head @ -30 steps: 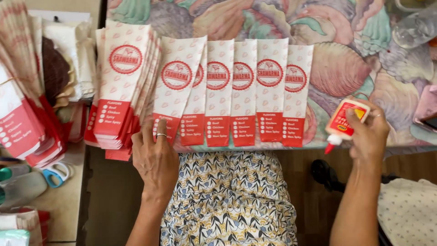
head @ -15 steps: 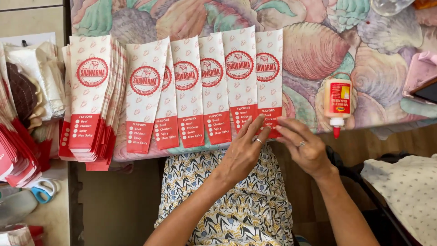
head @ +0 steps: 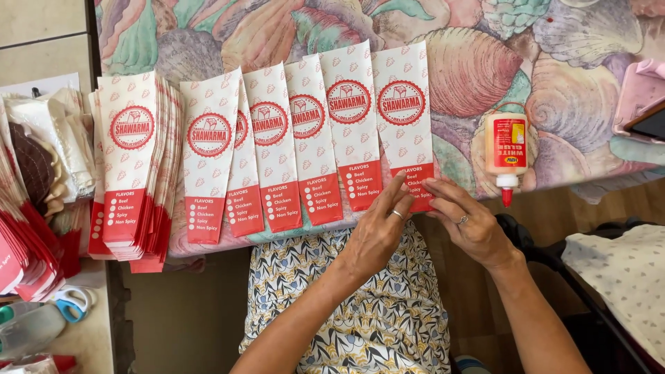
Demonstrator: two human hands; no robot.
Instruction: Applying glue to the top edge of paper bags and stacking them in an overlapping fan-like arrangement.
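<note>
Item: rightmost paper sleeve (head: 404, 118), white with a red round emblem and a red lower band, lying flat on the table edge at the right end of a fanned row. Both hands are meeting at its red bottom end. The left hand (head: 377, 232), a ring on one finger, is laying its fingertips on that bottom edge, fingers extended and close together. The right hand (head: 465, 223), also ringed, is resting fingertips on the same corner, fingers loosely spread; whether either hand is pinching the paper cannot be told.

Adjoining: row of overlapping sleeves (head: 277, 149), same print, each overlapping its neighbour and hanging slightly past the table edge. A thick stack of sleeves (head: 131, 163) is sitting to the left of the row.

Nearby: glue bottle (head: 506, 147), pale with a red label and red tip, lying nozzle toward the person, just to the right of the hands and apart from them.

Support: tablecloth (head: 485, 62), patterned with large seashells.

Periphery: scissors (head: 73, 303) with blue-and-white handles, lying low at the left on a side surface.
</note>
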